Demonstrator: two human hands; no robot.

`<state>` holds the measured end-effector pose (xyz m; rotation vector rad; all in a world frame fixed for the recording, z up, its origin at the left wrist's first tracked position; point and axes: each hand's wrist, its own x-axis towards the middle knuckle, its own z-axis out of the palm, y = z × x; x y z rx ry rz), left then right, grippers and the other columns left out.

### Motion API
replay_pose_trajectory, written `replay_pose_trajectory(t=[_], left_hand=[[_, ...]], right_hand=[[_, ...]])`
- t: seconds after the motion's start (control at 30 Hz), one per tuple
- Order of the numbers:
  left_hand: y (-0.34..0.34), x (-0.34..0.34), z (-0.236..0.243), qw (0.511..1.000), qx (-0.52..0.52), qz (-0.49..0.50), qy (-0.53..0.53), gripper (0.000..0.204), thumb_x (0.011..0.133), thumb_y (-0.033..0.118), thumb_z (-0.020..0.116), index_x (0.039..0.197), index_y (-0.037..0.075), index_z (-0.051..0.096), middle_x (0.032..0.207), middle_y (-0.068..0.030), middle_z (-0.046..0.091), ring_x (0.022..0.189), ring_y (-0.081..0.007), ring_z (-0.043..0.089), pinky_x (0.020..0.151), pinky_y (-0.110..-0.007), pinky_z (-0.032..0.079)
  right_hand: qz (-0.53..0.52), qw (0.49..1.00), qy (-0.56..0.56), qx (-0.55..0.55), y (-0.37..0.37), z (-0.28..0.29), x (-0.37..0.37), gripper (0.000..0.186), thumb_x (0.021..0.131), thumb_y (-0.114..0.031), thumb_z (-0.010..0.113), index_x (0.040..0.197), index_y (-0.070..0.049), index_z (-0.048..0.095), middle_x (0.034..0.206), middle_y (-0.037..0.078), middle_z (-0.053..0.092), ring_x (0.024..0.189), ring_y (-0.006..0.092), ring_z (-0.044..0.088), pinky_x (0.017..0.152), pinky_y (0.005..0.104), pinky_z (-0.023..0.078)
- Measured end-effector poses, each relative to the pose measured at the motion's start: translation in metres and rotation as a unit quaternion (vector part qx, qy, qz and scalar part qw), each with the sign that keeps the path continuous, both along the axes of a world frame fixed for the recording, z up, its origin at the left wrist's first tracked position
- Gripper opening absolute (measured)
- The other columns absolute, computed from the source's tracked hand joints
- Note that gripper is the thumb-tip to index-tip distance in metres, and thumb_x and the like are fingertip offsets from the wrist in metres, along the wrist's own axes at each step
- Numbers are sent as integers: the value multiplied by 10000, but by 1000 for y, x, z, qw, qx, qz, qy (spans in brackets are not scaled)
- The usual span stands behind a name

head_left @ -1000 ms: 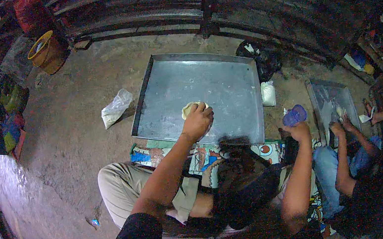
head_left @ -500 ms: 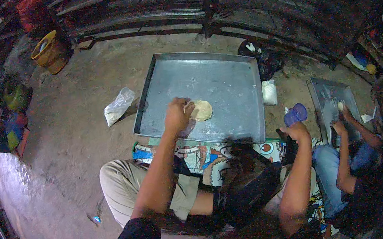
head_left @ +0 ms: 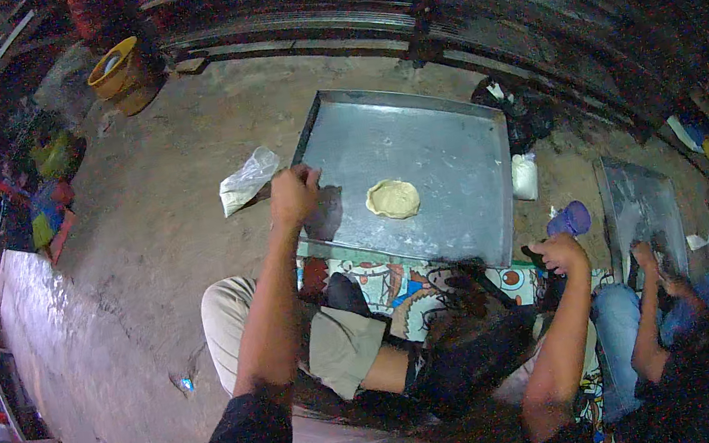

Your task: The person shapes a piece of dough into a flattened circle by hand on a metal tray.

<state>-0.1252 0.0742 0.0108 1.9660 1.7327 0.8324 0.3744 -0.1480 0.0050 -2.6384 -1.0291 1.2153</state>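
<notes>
A flat round of pale dough (head_left: 393, 200) with a raised, uneven rim lies on a large metal tray (head_left: 415, 133) dusted with flour. My left hand (head_left: 295, 196) is over the tray's left edge, apart from the dough. Its fingers are bunched together; anything between them is hidden. My right hand (head_left: 561, 254) is closed in front of the tray's near right corner. A small dark end shows beside its fingers, too unclear to name. Just beyond that hand is a purple plastic cup (head_left: 569, 220).
A clear bag of white powder (head_left: 248, 183) lies left of the tray, a white packet (head_left: 525, 177) and black bag (head_left: 529, 120) to its right. A person (head_left: 658, 322) sits at my right by another tray (head_left: 642, 194). A yellow bucket (head_left: 126, 79) stands far left.
My left hand has left the dough and moved left to the tray's edge. My right hand is slightly lower and farther from the purple cup. The view has shifted a little.
</notes>
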Motion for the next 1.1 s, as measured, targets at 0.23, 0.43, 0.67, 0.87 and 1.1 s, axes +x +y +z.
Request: replay_pose_trajectory(t=[0.23,0.43,0.67,0.87,1.1], left_hand=[[27,-105,6,955,75,84,274,604,823,263,716,1367,137,484,1308,-181,538,1193,-404,505,999,-470,436],[52,-131,-64,983,129,42,123,543,743,349,794,1233,170,646,1328,-142,570,1199,-363,522,1005,-494,422],[67,-172,-37,900,414,126,46,215,803,150,708,1004,79,722,901,-109,658,898,-333,603,792,-454,448],[-25,-29,119,952,219,-46,-210,104,828,79,658,889,18,717,802,-98,635,757,-232,610,682,-336,460],[-94,140,116,886,-221,-88,-397,272,951,284,629,890,34,717,824,-56,671,760,-148,627,712,-307,496]], right_hand=[[32,999,-8,24,3,-11,5,524,780,-497,763,919,-2,662,779,84,663,638,204,625,516,357,515],[67,995,-45,65,2,-15,0,485,765,-433,795,929,8,681,750,75,667,594,184,614,506,346,499],[149,945,-55,286,20,24,-46,517,808,-424,747,1063,19,670,1028,187,708,927,310,682,827,391,522],[180,910,77,364,48,87,-143,572,782,-288,810,1240,-30,586,1137,147,674,1032,258,652,920,382,508],[118,853,298,413,69,51,-196,953,690,-214,888,1456,-14,357,1276,124,568,1193,208,536,995,363,457]])
